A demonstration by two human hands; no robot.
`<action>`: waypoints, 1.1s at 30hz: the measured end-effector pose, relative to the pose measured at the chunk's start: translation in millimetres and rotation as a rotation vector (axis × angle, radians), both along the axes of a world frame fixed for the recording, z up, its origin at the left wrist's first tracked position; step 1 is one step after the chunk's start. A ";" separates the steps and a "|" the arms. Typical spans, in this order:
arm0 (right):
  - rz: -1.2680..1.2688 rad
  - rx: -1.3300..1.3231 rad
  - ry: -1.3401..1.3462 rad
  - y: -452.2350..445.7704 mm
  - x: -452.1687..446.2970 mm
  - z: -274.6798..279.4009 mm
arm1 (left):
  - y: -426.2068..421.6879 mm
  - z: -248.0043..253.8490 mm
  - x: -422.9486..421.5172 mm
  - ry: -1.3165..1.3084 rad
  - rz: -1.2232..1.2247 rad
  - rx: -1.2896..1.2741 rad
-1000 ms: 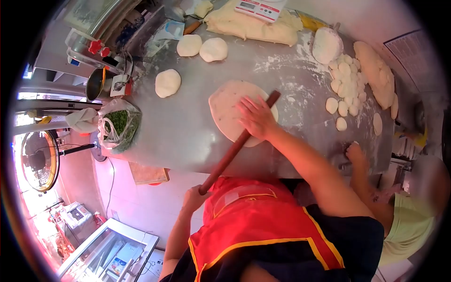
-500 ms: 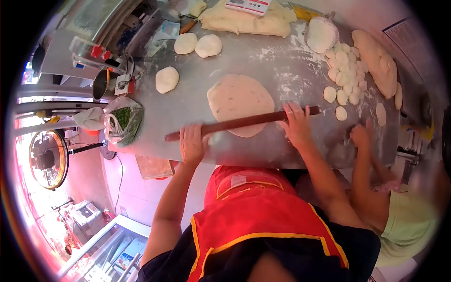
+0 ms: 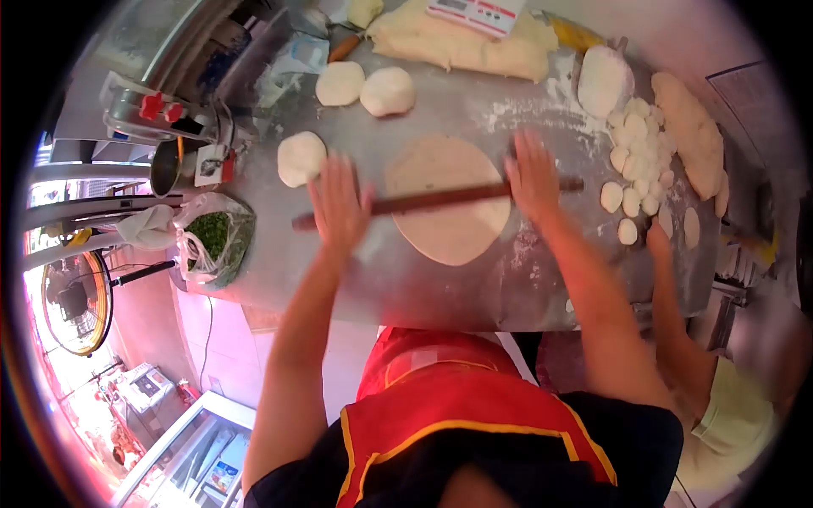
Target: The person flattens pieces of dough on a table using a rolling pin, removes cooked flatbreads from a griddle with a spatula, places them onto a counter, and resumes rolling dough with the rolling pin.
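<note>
A dark wooden rolling pin lies across the middle of a flat round sheet of dough on the metal table. My left hand rests on the pin's left part, its fingers stretched forward over the wood. On the right part lies my right hand, palm down with the fingers extended and slightly blurred. Both hands are beside the dough sheet, not on it. A thick dough round sits just left of my left hand, and two more rounds are farther back.
A bag of chopped greens stands at the table's left edge. At the back are a large dough slab and a scale. Small dough pieces cluster at the right, where a co-worker's hand reaches in.
Since the first frame, my left hand has moved from the pin's near end up onto the table. The pin has turned crosswise, then moved forward over the dough. My right hand has shifted right.
</note>
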State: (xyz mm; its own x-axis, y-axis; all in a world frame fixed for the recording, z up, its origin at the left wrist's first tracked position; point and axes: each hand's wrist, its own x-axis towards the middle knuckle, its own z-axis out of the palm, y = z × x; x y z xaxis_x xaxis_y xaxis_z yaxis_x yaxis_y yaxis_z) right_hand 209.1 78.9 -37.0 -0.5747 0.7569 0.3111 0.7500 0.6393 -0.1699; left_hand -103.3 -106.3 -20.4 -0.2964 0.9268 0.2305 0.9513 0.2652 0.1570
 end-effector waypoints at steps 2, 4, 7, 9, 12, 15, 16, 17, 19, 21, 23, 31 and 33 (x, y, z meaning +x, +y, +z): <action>0.032 -0.080 -0.019 -65.1 36.1 6.3 | -64.3 5.8 30.5 -0.128 -0.075 -0.046; 0.073 -0.120 0.074 -84.2 43.9 2.8 | -87.6 8.1 38.8 -0.194 -0.124 -0.041; -0.026 -0.487 0.335 -53.4 3.4 -10.8 | -102.5 2.2 32.6 -0.247 -0.203 -0.037; -0.172 -0.737 0.329 -18.2 -47.3 2.8 | -98.7 4.3 29.9 -0.310 -0.251 -0.014; -0.186 -1.126 0.142 38.0 -84.7 -7.7 | -118.9 30.5 43.7 -0.342 -0.247 -0.023; -0.001 -1.302 0.201 39.0 -112.8 2.5 | -145.8 39.5 60.2 -0.411 -0.210 -0.032; 0.070 -1.318 0.246 32.3 -124.2 9.0 | -152.8 38.7 64.6 -0.429 -0.192 -0.060; 0.286 -1.121 0.117 28.0 -141.5 5.2 | -160.9 38.0 70.8 -0.453 -0.173 -0.093; 0.578 -0.847 -0.191 -1.0 -193.8 17.0 | -167.0 39.4 78.4 -0.483 -0.159 -0.104; 0.782 -0.786 -0.360 -54.4 -245.4 39.7 | -168.4 46.0 83.0 -0.493 -0.164 -0.066; 0.898 -0.739 -0.245 -77.9 -267.5 20.5 | -169.3 45.9 85.8 -0.499 -0.157 -0.056; -0.054 -0.749 -0.052 -1.1 -173.0 1.0 | -171.7 49.7 82.8 -0.484 -0.158 -0.117; -0.125 -1.006 0.213 -5.4 -96.4 -17.8 | -171.9 46.5 77.9 -0.478 -0.177 -0.082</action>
